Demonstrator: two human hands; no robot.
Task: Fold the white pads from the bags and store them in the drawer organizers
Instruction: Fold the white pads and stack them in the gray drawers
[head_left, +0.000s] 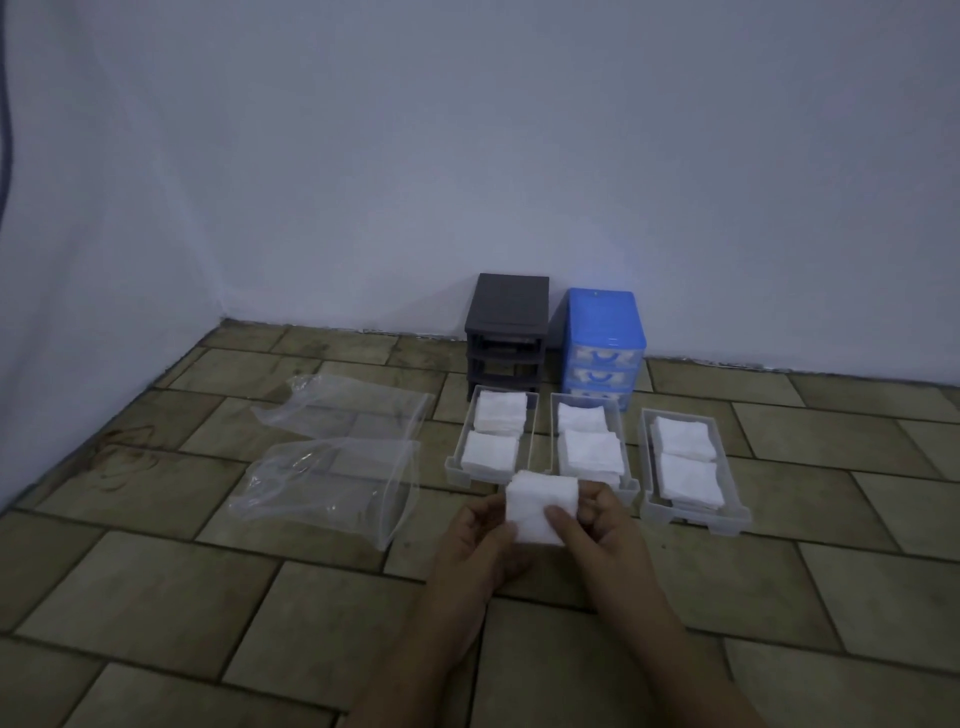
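Both hands hold one folded white pad (540, 512) above a tiled floor (208, 597); the left hand (480, 540) and right hand (597, 530) pinch its side edges. Just beyond sit three clear drawers (696, 514), each holding two stacks of pads. Two clear bags (332, 488) lie to the left. A grey organizer (509, 322) and a blue organizer (602, 338) stand against the wall.

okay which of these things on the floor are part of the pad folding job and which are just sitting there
In the job: white pad held by left hand and right hand; three clear drawers; two plastic bags; grey organizer; blue organizer.

Just there: tiled floor; wall.
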